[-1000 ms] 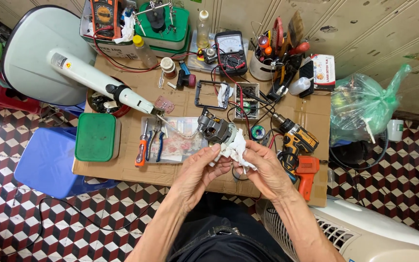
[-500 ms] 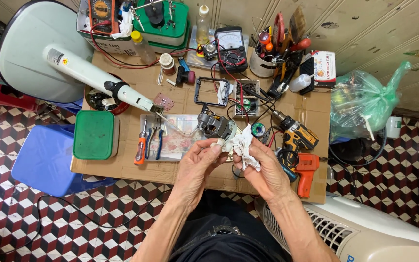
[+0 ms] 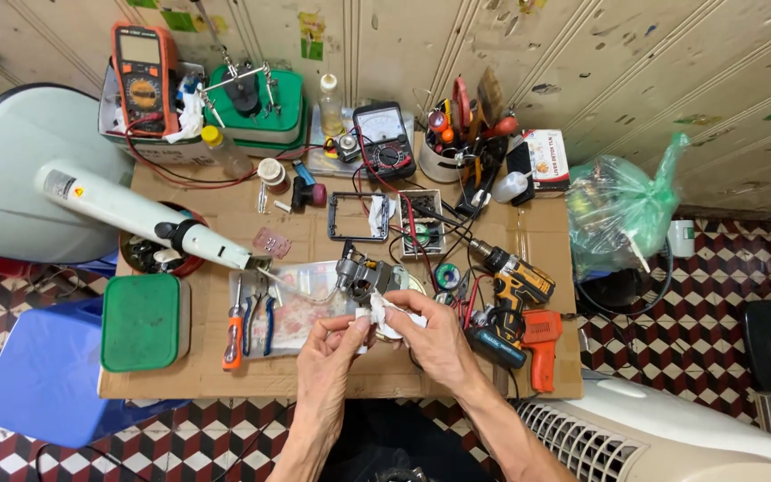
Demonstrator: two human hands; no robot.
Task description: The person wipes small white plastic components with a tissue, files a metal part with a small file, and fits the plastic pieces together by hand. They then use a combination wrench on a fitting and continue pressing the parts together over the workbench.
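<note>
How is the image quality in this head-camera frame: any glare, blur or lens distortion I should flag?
Head view: even, soft light with faint shadows and no strong glare; mild wide-angle bending toward the edges; the left hand, the right hand and the white cloth between them are reasonably sharp, as is the cordless drill; small parts on the cardboard tabletop are too fine to resolve.

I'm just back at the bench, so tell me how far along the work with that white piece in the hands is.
Already done, it seems: tools are laid out, with the cordless drill and pliers set down. In hand: the left hand and right hand hold a small white piece between the fingertips. Left: the grey motor part lies apart on the table, not joined to anything. What the piece is cannot be told.
</note>
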